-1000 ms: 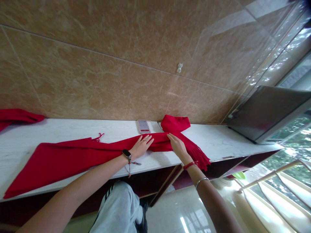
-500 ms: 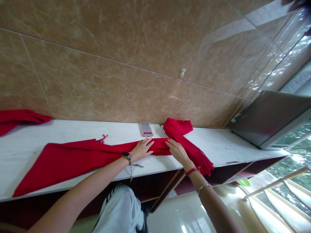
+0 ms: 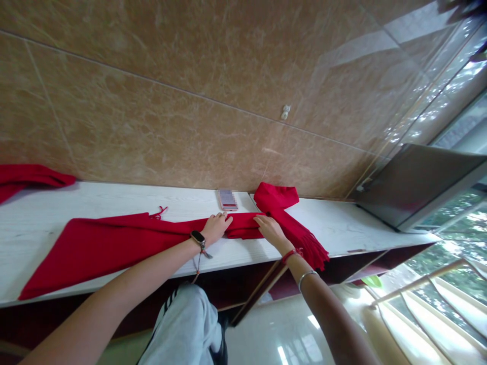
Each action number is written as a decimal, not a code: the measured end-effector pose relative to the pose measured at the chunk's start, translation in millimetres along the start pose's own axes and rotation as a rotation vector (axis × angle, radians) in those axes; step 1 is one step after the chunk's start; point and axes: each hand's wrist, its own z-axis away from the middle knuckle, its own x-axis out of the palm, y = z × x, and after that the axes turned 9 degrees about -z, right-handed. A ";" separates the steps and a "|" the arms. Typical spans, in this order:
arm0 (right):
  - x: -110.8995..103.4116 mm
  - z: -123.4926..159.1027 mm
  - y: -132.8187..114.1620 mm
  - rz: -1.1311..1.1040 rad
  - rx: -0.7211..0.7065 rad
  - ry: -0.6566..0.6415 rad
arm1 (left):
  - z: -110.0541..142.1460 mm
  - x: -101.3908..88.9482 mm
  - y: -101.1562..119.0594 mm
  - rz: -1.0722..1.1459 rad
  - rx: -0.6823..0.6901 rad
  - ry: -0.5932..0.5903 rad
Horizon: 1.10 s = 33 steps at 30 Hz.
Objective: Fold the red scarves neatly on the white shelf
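A long red scarf (image 3: pixel 110 243) lies along the white counter, wide and flat on the left and gathered into a narrow folded band in the middle. My left hand (image 3: pixel 215 226) is closed over this band, its fingers bent round the cloth. A short stretch of band separates it from my right hand (image 3: pixel 271 230), whose fingers pinch the cloth from above. Just past the right hand lie a looped red fold (image 3: pixel 276 195) and a fringed end (image 3: pixel 304 238) hanging over the front edge. Thin red threads (image 3: pixel 159 213) stick out at the scarf's back edge.
A phone (image 3: pixel 228 199) lies behind the scarf by the tiled wall (image 3: pixel 171 137). More red cloth (image 3: pixel 34 178) sits at the far left. A dark grey panel (image 3: pixel 422 185) stands at the counter's right end. Open shelves (image 3: pixel 243 284) are below the front edge.
My left hand has shifted slightly left, and its spread fingers have closed on the cloth. My right hand's fingers have curled in on the band. The view has moved a little.
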 end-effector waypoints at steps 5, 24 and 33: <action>-0.2 -9.9 -7.9 0.009 0.014 0.055 | -5.4 -2.3 -1.6 0.000 0.061 -0.001; 18.9 26.6 13.9 -0.081 -0.042 0.013 | 16.7 3.8 -25.7 0.250 0.279 -0.309; 10.9 -3.8 -26.8 -0.046 0.070 -0.092 | 36.5 1.8 -32.8 0.459 0.188 -0.316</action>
